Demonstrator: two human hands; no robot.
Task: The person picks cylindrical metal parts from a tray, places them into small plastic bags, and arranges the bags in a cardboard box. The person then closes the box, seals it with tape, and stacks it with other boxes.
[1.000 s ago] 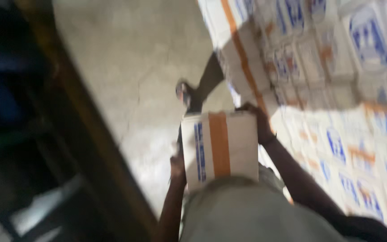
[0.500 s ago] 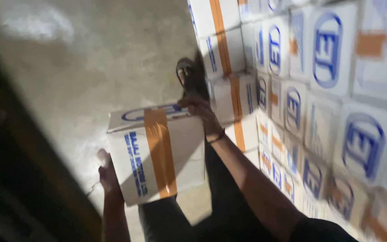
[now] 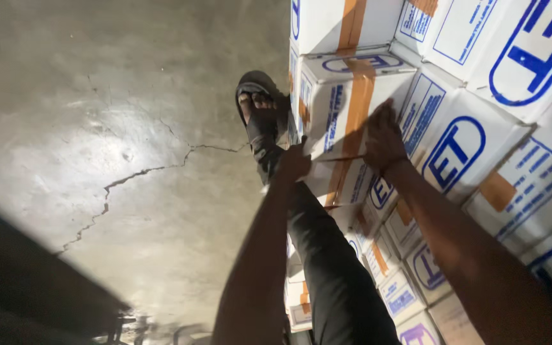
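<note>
A white cardboard box (image 3: 343,96) with blue print and an orange tape strip sits against a stack of like boxes. My left hand (image 3: 294,163) grips its near lower corner. My right hand (image 3: 383,135) lies flat, fingers spread, on the box's right side. Both hands touch the box. My leg in dark trousers and a black sandal (image 3: 260,108) stand just left of the box.
A tall stack of white boxes (image 3: 480,128) with blue print fills the right side. To the left lies a grey concrete floor (image 3: 97,115) with a long crack (image 3: 142,176). A dark edge (image 3: 27,281) crosses the lower left.
The box was carried in front of me between both hands; now it rests against the stack on the right, and my hands press on it. The view has swung toward the stack.
</note>
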